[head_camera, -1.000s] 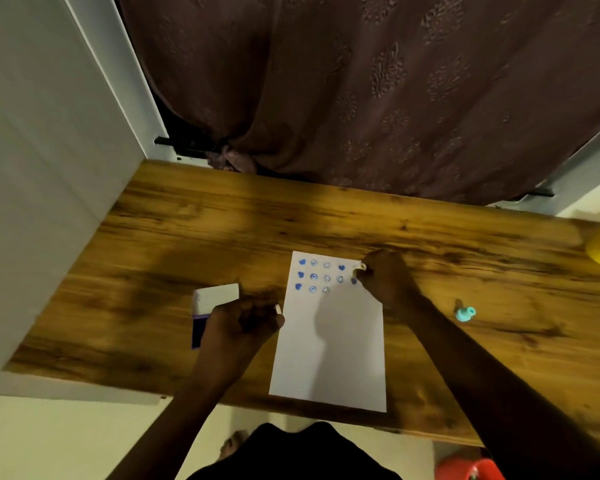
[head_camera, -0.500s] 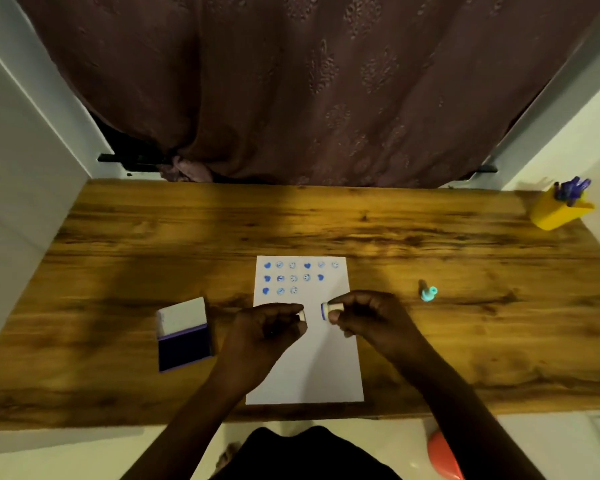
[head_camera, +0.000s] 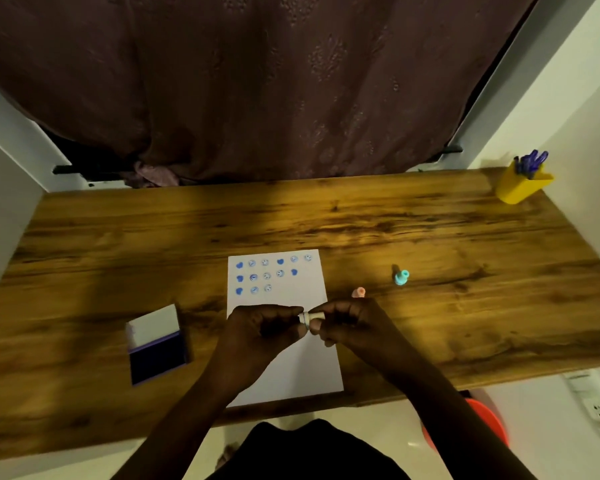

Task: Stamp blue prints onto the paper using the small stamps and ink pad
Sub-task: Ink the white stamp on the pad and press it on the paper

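A white sheet of paper [head_camera: 281, 362] lies on the wooden table [head_camera: 430, 244], with several blue heart and smiley prints near its top edge. Above the middle of the sheet, my left hand [head_camera: 262, 334] and my right hand [head_camera: 349, 323] meet, both pinching a small white stamp [head_camera: 310, 317] with a blue rim; it looks like a cap and a body pressed together. The open ink pad [head_camera: 156, 344], white lid up and dark blue pad showing, sits left of the paper. A teal stamp [head_camera: 401, 277] and a pink stamp [head_camera: 358, 292] stand right of the paper.
A yellow holder [head_camera: 520, 187] with purple pens stands at the table's far right corner by the wall. A dark curtain [head_camera: 257, 84] hangs behind the table. White walls close in both sides. An orange stool [head_camera: 489, 420] is on the floor at the lower right.
My right hand came back from the paper's top right corner toward me. The two hands, apart half a second ago with a piece each, now touch at the white stamp.
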